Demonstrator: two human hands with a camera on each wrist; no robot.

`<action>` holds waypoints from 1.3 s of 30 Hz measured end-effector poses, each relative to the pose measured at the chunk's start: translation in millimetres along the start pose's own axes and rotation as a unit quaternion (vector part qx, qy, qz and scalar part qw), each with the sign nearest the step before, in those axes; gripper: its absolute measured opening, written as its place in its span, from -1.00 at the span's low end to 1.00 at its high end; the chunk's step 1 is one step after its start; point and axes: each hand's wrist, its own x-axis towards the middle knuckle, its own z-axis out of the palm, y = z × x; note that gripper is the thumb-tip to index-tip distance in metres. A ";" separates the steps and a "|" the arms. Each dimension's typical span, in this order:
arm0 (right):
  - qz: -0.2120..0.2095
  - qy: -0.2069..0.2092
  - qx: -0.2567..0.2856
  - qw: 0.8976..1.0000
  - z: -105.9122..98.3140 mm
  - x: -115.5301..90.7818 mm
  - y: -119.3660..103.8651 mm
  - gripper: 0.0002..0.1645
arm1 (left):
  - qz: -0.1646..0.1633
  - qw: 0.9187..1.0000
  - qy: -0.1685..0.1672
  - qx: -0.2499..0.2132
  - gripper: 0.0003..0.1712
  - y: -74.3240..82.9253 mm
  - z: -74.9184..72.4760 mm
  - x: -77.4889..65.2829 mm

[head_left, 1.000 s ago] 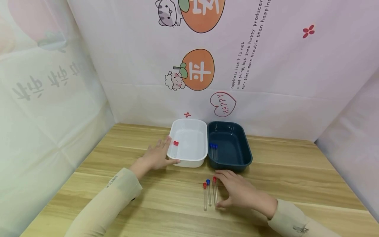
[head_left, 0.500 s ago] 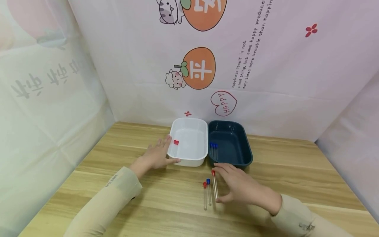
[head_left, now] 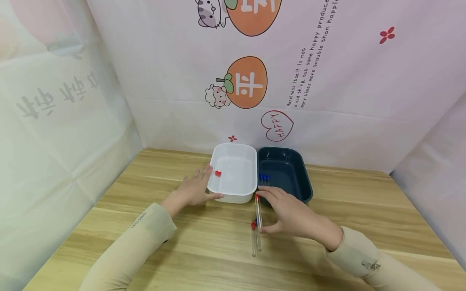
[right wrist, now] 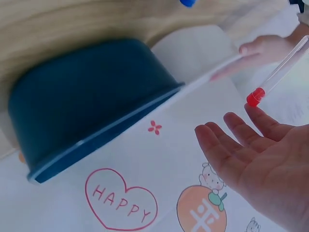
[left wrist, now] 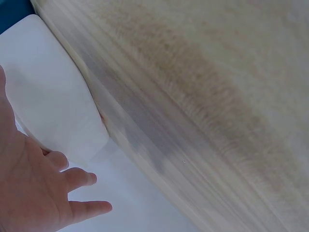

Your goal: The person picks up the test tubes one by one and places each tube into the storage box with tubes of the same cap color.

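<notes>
My right hand (head_left: 296, 214) pinches a clear test tube with a red cap (head_left: 259, 212), a finger at the cap and the thumb at the glass end. The tube is raised over the table before the two tubs; the right wrist view shows its red cap (right wrist: 256, 97) at a fingertip. My left hand (head_left: 191, 190) rests with spread fingers against the left side and front corner of the white tub (head_left: 238, 198). On the table lie a red-capped tube (head_left: 253, 242) and a blue-capped tube (head_left: 259, 242), partly overlapped by the held one.
Inside the white tub lie two red-capped tubes (head_left: 218, 173). Close on its right stands a dark blue tub (head_left: 307, 188) with blue-capped tubes (head_left: 264, 177). A printed cloth (head_left: 174, 121) hangs behind the wooden table (head_left: 204, 250).
My right hand has lifted the red-capped tube off the table and carried it forward and slightly left, toward the tubs. The left hand stays at the white tub.
</notes>
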 end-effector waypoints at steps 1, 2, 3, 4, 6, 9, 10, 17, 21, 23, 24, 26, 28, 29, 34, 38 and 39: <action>-0.002 0.005 -0.004 1.000 -1.2 2.3 0.1 0.13 | 0.001 1.000 0.001 -0.002 0.37 0.0 0.0 -0.1; -0.004 0.010 -0.006 1.000 -2.7 4.6 0.0 0.13 | 0.000 1.000 0.001 -0.003 0.37 0.0 0.2 0.0; -0.005 0.015 -0.006 1.000 -4.3 6.7 -0.1 0.14 | 0.000 1.000 0.002 -0.004 0.37 0.1 0.2 -0.2; -0.007 0.020 -0.005 1.000 -6.2 8.8 -0.2 0.14 | 0.000 1.000 0.002 -0.005 0.37 0.3 0.1 -0.5; -0.008 0.030 -0.005 1.000 -10.2 12.5 -0.5 0.16 | 0.001 1.000 0.003 -0.005 0.37 0.5 0.0 -0.7; 0.001 0.037 0.006 0.999 -16.4 16.6 -1.2 0.18 | 0.003 1.000 0.004 -0.002 0.37 1.0 0.2 -0.4; 0.006 0.037 0.010 0.999 -18.4 17.8 -1.5 0.19 | 0.004 1.000 0.004 -0.002 0.37 1.3 0.1 -0.4; 0.024 0.044 0.036 0.998 -27.4 24.9 -3.3 0.21 | 0.007 1.000 0.007 -0.002 0.36 2.8 0.1 -1.4; 0.026 0.052 0.035 0.998 -29.0 30.4 -3.1 0.20 | 0.006 1.000 0.006 -0.003 0.36 2.9 -0.4 -1.4; 0.029 0.058 0.034 0.997 -29.2 33.8 -2.2 0.19 | 0.006 1.000 0.007 -0.003 0.36 2.8 -0.5 -1.3; 0.030 0.063 0.032 0.997 -29.0 35.6 -1.3 0.19 | 0.006 1.000 0.008 -0.003 0.36 2.8 -0.6 -1.2; 0.031 0.071 0.032 0.996 -28.3 39.7 0.7 0.18 | 0.006 1.000 0.009 -0.002 0.36 2.8 -0.6 -1.0; 0.031 0.078 0.031 0.996 -27.6 44.2 2.2 0.18 | 0.006 1.000 0.010 -0.001 0.36 2.9 -0.7 -0.7; 0.031 0.080 0.030 0.996 -27.3 46.7 2.7 0.18 | 0.006 1.000 0.010 0.000 0.36 2.9 -0.7 -0.6; 0.043 0.073 0.040 0.996 -25.9 60.2 0.9 0.16 | 0.006 1.000 0.011 0.000 0.35 2.5 -0.4 -0.2; 0.055 0.066 0.050 0.995 -23.3 71.2 -1.1 0.14 | 0.008 1.000 0.013 0.004 0.35 2.6 0.0 -0.1; 0.057 0.064 0.051 0.995 -22.2 73.8 -1.3 0.13 | 0.008 1.000 0.013 0.006 0.35 2.6 0.0 -0.2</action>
